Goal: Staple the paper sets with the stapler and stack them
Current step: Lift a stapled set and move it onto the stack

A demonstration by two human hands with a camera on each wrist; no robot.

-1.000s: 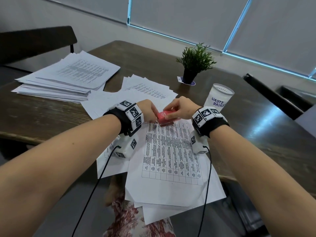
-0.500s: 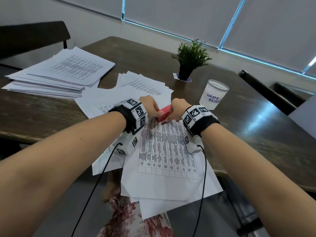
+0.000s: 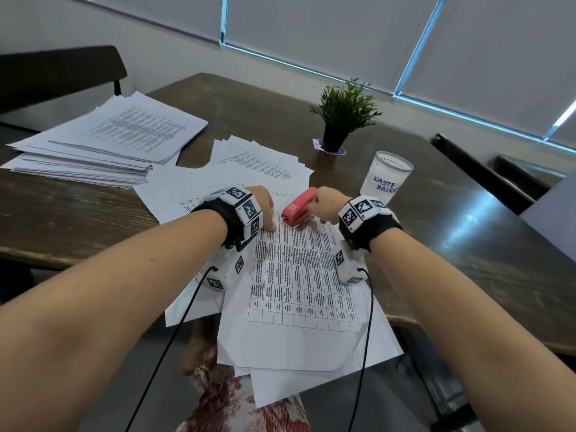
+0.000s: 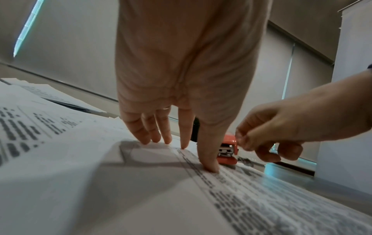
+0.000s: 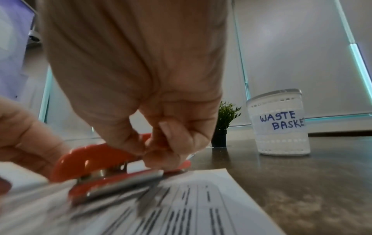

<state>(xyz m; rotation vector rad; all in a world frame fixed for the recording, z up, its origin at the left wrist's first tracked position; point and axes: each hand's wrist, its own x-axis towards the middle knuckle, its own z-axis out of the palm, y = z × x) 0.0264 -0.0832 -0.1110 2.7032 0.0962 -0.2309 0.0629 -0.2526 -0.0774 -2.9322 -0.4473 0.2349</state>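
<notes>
Dark wooden table [image 3: 420, 219] carries all items. Tall paper stack [image 3: 103, 145] sits far left; loose sheets [image 3: 258, 166] fan out behind the hands. Printed paper set [image 3: 299, 282] lies at the near edge, overhanging it. Waste basket cup [image 3: 386, 177] stands just right of the right hand, potted plant [image 3: 344, 115] beyond it. Left hand [image 3: 265, 204] presses the set's top edge with straight fingers. Right hand [image 3: 324, 207] pinches the red stapler [image 3: 297, 210], its mouth at that top edge, beside the left thumb.
</notes>
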